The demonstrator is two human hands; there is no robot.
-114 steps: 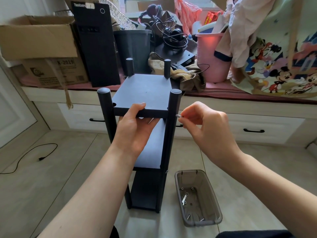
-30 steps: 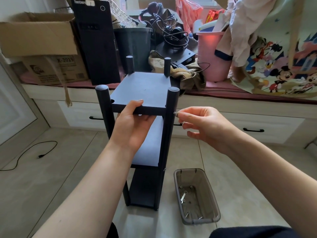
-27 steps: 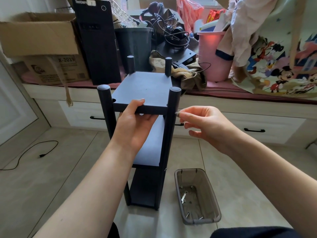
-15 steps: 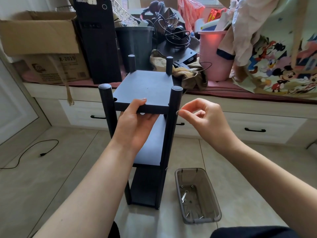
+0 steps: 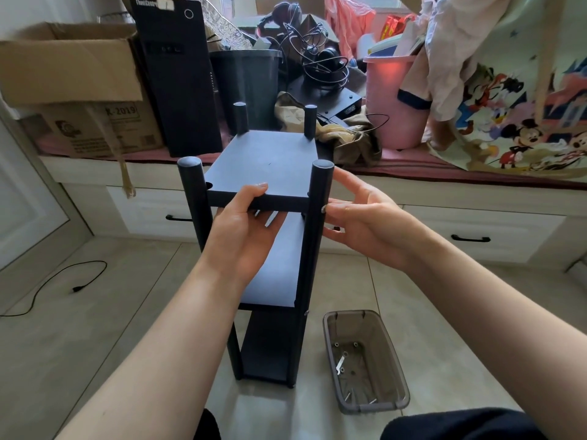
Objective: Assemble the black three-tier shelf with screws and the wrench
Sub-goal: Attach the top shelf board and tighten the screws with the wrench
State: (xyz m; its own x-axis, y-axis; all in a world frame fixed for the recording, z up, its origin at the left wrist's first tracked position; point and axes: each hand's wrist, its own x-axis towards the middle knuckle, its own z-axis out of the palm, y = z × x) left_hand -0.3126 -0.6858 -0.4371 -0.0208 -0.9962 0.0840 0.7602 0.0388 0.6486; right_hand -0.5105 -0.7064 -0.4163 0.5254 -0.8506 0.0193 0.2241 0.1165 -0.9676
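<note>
The black shelf (image 5: pixel 266 160) is standing upright on the floor (image 5: pixel 79 328) between the two hands, its three boards stacked between four round posts. The left hand (image 5: pixel 244 236) is gripping the front edge of the top board, thumb lying on the upper face and fingers curling underneath. A thin metal pin (image 5: pixel 271 219) is sticking down at a slant just beyond those fingers, below the board.

The right hand (image 5: pixel 359 223) is sitting just to the right of the front right post (image 5: pixel 317 223), fingers spread and relaxed, holding nothing. Its thumb tip is touching a small screw (image 5: pixel 324 208) seated in the side of that post, level with the top board.

Below the right wrist, a clear grey tray (image 5: pixel 395 369) is lying on the floor beside the shelf's foot. Inside it a small wrench (image 5: pixel 340 363) is resting among a few loose screws (image 5: pixel 349 396).

Beyond both hands, a cardboard box (image 5: pixel 70 74), a black computer tower (image 5: pixel 178 74) and a pink bucket (image 5: pixel 390 100) are sitting on a low bench.
</note>
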